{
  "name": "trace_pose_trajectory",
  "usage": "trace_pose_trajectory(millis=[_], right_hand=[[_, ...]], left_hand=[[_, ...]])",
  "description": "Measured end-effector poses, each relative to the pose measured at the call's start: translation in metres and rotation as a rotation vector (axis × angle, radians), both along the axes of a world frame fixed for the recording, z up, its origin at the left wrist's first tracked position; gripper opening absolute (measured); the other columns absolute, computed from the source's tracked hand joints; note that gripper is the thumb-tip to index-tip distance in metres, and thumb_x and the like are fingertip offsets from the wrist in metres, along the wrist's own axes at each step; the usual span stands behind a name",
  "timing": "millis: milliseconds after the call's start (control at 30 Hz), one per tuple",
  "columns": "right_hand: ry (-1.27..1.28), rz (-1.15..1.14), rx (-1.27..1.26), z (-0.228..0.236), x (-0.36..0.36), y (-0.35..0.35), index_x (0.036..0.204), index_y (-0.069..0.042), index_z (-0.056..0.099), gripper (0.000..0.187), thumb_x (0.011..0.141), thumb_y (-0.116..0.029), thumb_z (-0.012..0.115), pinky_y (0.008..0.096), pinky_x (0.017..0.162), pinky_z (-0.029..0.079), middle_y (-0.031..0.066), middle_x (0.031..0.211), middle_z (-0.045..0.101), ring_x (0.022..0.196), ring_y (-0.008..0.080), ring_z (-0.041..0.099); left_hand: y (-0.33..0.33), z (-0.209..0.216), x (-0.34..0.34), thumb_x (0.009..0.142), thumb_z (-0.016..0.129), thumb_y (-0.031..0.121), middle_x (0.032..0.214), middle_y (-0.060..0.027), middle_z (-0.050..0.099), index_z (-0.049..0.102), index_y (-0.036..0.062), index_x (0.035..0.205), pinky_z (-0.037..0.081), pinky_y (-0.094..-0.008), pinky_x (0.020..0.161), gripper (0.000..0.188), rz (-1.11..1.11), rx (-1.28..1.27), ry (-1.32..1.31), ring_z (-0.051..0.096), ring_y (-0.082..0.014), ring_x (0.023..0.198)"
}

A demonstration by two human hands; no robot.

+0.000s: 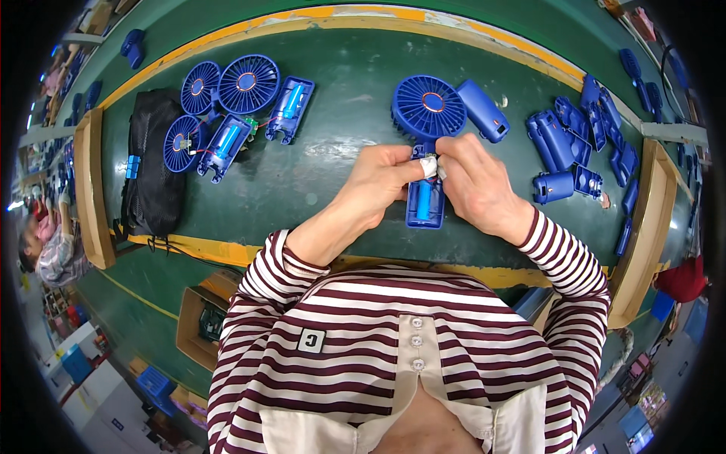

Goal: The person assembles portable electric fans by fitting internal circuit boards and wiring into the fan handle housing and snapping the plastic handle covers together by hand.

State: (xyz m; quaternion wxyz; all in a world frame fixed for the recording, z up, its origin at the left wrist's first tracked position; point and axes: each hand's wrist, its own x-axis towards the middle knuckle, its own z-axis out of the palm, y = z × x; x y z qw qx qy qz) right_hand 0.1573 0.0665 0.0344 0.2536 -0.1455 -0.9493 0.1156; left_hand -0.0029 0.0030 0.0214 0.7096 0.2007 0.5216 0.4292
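In front of me lies a blue handheld fan (429, 106), its round grille pointing away from me and its handle opened up. A light blue cylindrical battery (424, 200) sits in the lower part of the handle shell (414, 219). My left hand (374, 181) grips the upper handle from the left, with a white wrap on the thumb tip. From the right, my right hand (480, 185) is closed at the same spot, fingers pinched against the handle. Whatever lies between the fingertips is hidden. Beside the grille rests a blue handle cover (482, 111).
Several opened fans (247, 85) with batteries and wires lie at the left, next to a black bag (153, 163). A pile of blue shell parts (560, 140) is at the right. Wooden boards (94, 189) edge both table ends. Below left stands a cardboard box (193, 329).
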Motion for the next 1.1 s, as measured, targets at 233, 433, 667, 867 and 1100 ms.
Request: trace_pose_trajectory(millis=[233,433,667,867,1100], right_hand=[[-0.023,-0.064,0.06,-0.004,0.002,-0.001,0.078,0.001,0.053,0.018,0.063,-0.008,0.055,0.0316,0.06,0.043,0.0107,0.091,0.049,0.078,0.0235,0.05],[-0.179,-0.105,0.095,0.003,0.002,-0.002,0.072,-0.003,0.052,0.018,0.058,-0.011,0.058,0.0296,0.055,0.039,0.0064,0.075,0.043,0.071,0.0205,0.047],[-0.33,-0.067,0.14,0.013,-0.002,-0.004,0.067,-0.003,0.053,0.018,0.054,-0.013,0.06,0.0293,0.051,0.039,0.0066,0.072,0.045,0.069,0.0199,0.048],[-0.291,-0.048,0.104,0.002,0.001,-0.002,0.068,-0.003,0.053,0.018,0.053,-0.011,0.06,0.0297,0.052,0.041,0.0074,0.073,0.045,0.07,0.0206,0.049],[-0.191,-0.069,0.007,-0.016,0.009,-0.002,0.072,-0.001,0.05,0.02,0.056,-0.008,0.059,0.0292,0.053,0.045,0.0084,0.075,0.043,0.07,0.0214,0.049]], left_hand=[[0.001,-0.003,0.001,0.084,0.058,0.013,0.082,-0.0037,0.061,0.061,-0.0007,0.088,0.047,-0.0266,0.061,0.014,-0.028,-0.027,0.018,0.057,-0.0096,0.073],[0.0,-0.01,-0.002,0.077,0.057,-0.005,0.087,-0.0031,0.061,0.057,0.0,0.098,0.049,-0.0271,0.07,0.022,-0.071,0.037,-0.087,0.059,-0.0106,0.079],[0.002,-0.009,0.001,0.075,0.056,-0.009,0.09,-0.004,0.062,0.057,0.0002,0.101,0.049,-0.0275,0.071,0.027,-0.054,0.009,-0.124,0.06,-0.0124,0.081],[0.002,-0.019,0.001,0.075,0.056,-0.009,0.089,-0.0045,0.063,0.058,-0.0001,0.1,0.049,-0.0275,0.071,0.026,-0.04,0.001,-0.123,0.06,-0.0125,0.08],[0.003,-0.024,0.004,0.074,0.057,-0.01,0.088,-0.0061,0.063,0.058,-0.002,0.098,0.048,-0.0258,0.069,0.025,-0.041,0.006,-0.089,0.059,-0.0113,0.077]])
